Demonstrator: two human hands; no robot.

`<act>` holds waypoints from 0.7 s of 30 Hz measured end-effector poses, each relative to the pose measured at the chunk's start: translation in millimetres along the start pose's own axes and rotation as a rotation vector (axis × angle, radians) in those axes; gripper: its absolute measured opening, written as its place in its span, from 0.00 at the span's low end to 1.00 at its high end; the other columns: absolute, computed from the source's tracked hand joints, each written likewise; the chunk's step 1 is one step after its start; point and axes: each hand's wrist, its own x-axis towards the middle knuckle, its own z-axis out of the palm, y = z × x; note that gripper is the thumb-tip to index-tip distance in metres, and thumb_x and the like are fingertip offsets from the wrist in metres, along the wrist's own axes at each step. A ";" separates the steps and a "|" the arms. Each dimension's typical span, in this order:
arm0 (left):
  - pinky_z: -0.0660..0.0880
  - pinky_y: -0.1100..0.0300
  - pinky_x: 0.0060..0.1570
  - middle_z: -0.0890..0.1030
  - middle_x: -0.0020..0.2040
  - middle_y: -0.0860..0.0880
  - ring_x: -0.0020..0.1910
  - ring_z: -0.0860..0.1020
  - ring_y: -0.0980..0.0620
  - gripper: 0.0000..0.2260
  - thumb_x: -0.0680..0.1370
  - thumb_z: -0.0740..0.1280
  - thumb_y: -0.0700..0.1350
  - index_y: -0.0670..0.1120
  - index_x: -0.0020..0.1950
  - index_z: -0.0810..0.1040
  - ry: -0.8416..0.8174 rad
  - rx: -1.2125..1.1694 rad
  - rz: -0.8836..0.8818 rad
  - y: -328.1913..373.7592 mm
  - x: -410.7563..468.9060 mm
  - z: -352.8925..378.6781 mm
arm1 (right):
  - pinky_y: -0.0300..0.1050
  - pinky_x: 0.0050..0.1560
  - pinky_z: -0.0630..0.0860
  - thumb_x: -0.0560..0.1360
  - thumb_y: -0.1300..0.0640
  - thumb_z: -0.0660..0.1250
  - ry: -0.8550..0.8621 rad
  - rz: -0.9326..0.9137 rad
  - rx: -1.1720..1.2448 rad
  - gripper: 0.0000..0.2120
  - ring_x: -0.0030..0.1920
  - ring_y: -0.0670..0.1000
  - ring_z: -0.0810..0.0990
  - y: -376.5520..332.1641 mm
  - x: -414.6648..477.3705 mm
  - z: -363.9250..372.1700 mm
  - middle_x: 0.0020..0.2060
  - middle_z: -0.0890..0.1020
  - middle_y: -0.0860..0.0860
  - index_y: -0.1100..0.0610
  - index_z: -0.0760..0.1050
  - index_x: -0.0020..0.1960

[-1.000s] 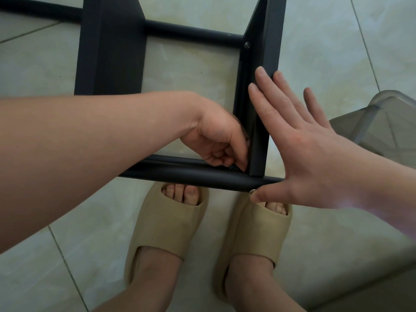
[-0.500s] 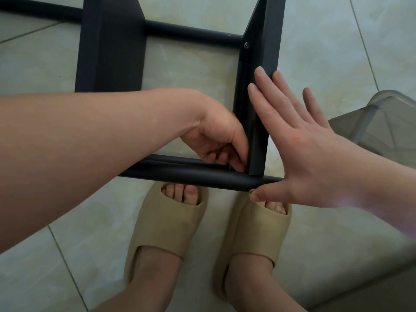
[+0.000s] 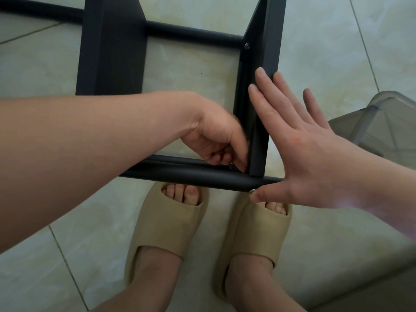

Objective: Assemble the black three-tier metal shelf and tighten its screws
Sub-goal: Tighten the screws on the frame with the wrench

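Barely anything is being changed since the earlier frames: the curled fingers of the left hand (image 3: 220, 143) are being worked slightly deeper into the inside corner, while the right hand (image 3: 310, 145) is being kept flat where it was; a small bright fastener (image 3: 231, 163), seemingly a nut, is being pinched by the left fingertips just where the right shelf panel (image 3: 270, 41) is meeting the near tube (image 3: 180, 174), though most of it is being hidden by the fingers; nothing is being grasped by the right hand; its straight fingers are being pressed against the panel's outer face, judged to be holding the panel square to the tube, and its thumb is being pushed against a screw head (image 3: 252, 190) on the tube's near side, judged to be stopping the screw from backing out while the fastener is being threaded from inside; the black three-tier metal shelf (image 3: 112, 70) is being laid on its side on the tiled floor (image 3: 315, 52), just beyond the beige slippers (image 3: 171, 224); its long axis is being carried left to right by the tubes, out past the left edge, while the panels are being stood on edge, pointing away from the person toward the far tube (image 3: 191, 33), where a fitted screw (image 3: 247, 45) is being shown; a translucent grey plastic stool (image 3: 382, 122), as it seems, is being left well apart at right.
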 end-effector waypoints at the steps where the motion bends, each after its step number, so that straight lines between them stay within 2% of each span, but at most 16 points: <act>1: 0.62 0.64 0.35 0.80 0.35 0.50 0.33 0.68 0.56 0.09 0.77 0.67 0.34 0.44 0.39 0.79 0.000 0.001 0.004 -0.1 0.1 0.1 | 0.60 0.79 0.36 0.61 0.25 0.67 0.000 0.000 0.000 0.67 0.78 0.46 0.26 0.0 0.1 -0.2 0.78 0.28 0.44 0.54 0.31 0.81; 7: 0.66 0.63 0.39 0.80 0.35 0.50 0.35 0.71 0.56 0.08 0.75 0.68 0.33 0.45 0.41 0.80 0.012 0.000 0.019 -1.2 -2.9 -3.8 | 0.60 0.79 0.36 0.61 0.25 0.67 0.000 0.000 -0.001 0.67 0.77 0.46 0.26 -0.4 -0.1 0.2 0.78 0.28 0.44 0.53 0.31 0.81; 10: 0.65 0.63 0.39 0.82 0.40 0.50 0.36 0.72 0.56 0.05 0.77 0.68 0.39 0.46 0.44 0.82 0.024 0.038 -0.028 -1.7 -3.5 -3.0 | 0.61 0.79 0.36 0.61 0.26 0.68 -0.001 0.002 -0.002 0.67 0.77 0.46 0.26 -0.2 -0.2 0.2 0.78 0.28 0.44 0.53 0.31 0.81; 12: 0.63 0.63 0.36 0.81 0.38 0.50 0.34 0.71 0.56 0.07 0.77 0.68 0.40 0.47 0.40 0.83 0.021 0.050 -0.054 -1.4 -1.1 -0.8 | 0.60 0.79 0.36 0.61 0.26 0.67 -0.001 0.002 -0.002 0.67 0.78 0.46 0.26 -0.2 -0.1 0.4 0.78 0.28 0.44 0.53 0.31 0.81; 15: 0.62 0.65 0.33 0.81 0.36 0.49 0.32 0.69 0.56 0.12 0.77 0.68 0.38 0.47 0.34 0.83 0.021 0.026 -0.048 0.6 1.1 0.2 | 0.60 0.78 0.35 0.61 0.26 0.67 -0.001 0.000 -0.004 0.67 0.78 0.46 0.26 0.1 0.0 0.5 0.78 0.28 0.44 0.54 0.31 0.81; 21: 0.62 0.64 0.36 0.81 0.37 0.48 0.33 0.69 0.56 0.08 0.77 0.67 0.35 0.44 0.40 0.81 0.033 0.020 -0.028 2.6 -0.9 1.1 | 0.59 0.78 0.35 0.61 0.25 0.66 0.002 -0.004 -0.003 0.67 0.78 0.46 0.27 0.6 -0.2 0.5 0.79 0.28 0.44 0.54 0.31 0.81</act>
